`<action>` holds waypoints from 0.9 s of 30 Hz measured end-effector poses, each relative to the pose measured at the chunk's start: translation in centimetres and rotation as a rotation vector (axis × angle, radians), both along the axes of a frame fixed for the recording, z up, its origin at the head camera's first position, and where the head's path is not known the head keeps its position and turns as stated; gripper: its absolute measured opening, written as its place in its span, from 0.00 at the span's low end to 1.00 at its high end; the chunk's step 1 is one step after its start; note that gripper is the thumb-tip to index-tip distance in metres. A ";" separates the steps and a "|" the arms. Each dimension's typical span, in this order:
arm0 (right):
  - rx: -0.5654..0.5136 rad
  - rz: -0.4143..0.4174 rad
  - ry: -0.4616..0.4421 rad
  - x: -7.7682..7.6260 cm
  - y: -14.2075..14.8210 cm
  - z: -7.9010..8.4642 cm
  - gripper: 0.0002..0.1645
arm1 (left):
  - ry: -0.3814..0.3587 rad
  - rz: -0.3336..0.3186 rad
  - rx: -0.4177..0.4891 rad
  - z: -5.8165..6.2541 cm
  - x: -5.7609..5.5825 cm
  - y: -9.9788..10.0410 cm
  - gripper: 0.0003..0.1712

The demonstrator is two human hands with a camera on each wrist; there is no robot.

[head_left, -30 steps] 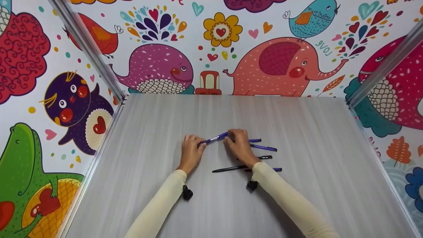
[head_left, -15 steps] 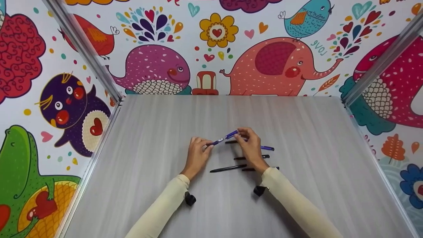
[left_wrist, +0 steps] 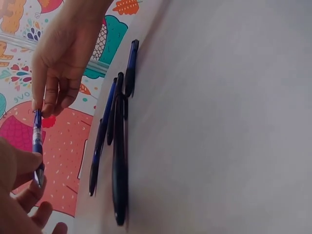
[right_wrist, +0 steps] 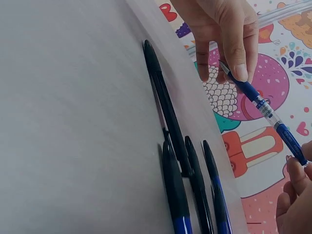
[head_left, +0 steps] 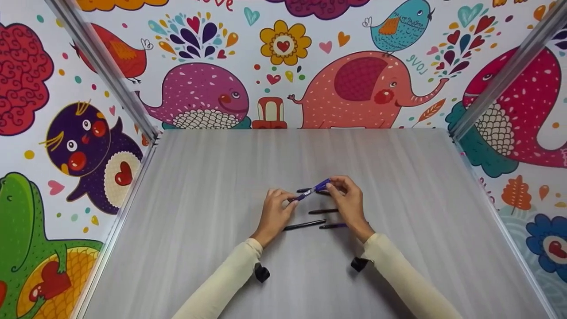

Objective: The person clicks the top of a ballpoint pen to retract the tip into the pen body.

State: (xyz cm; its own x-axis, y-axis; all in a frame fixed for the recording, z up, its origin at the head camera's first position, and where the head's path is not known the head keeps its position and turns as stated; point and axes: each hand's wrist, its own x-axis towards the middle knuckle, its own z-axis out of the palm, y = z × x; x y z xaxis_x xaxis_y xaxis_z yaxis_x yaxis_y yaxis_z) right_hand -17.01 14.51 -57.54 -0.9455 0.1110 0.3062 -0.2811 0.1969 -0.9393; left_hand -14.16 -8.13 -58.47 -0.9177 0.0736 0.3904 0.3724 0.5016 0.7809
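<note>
A blue pen (head_left: pixel 307 193) with a clear middle section is held up slantwise between both hands. My left hand (head_left: pixel 275 215) pinches its lower end between thumb and fingers, close to the pointed tip, which shows bare in the right wrist view. At the other end, the right hand (head_left: pixel 349 203) pinches the blue barrel (right_wrist: pixel 291 142) with thumb and fingertips. Below them a black pen (head_left: pixel 304 225) lies on the table, beside a blue pen with a dark front (head_left: pixel 332 226) that the right hand partly covers.
Another black pen (head_left: pixel 322 211) and a dark-tipped pen (head_left: pixel 304 190) lie farther back on the grey table (head_left: pixel 212 168), partly hidden by the hands. Upright metal posts (head_left: pixel 110 71) and patterned walls bound the table at the back and sides.
Both hands have moved to the right over the table with the blue pen. The view has shifted slightly. The right hand now covers different parts of the pens lying below.
</note>
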 end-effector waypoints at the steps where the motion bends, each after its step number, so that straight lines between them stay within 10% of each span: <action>1: -0.004 -0.006 -0.004 0.2 0.2 0.0 0.11 | -0.003 -0.006 0.000 0.0 0.0 0.2 0.06; 10: -0.061 -0.045 -0.059 1.6 1.4 0.1 0.13 | 0.078 -0.061 0.009 -1.3 0.0 1.4 0.06; 27: -0.068 -0.032 0.042 3.7 4.2 0.2 0.14 | -0.096 -0.123 0.031 0.6 1.5 3.9 0.07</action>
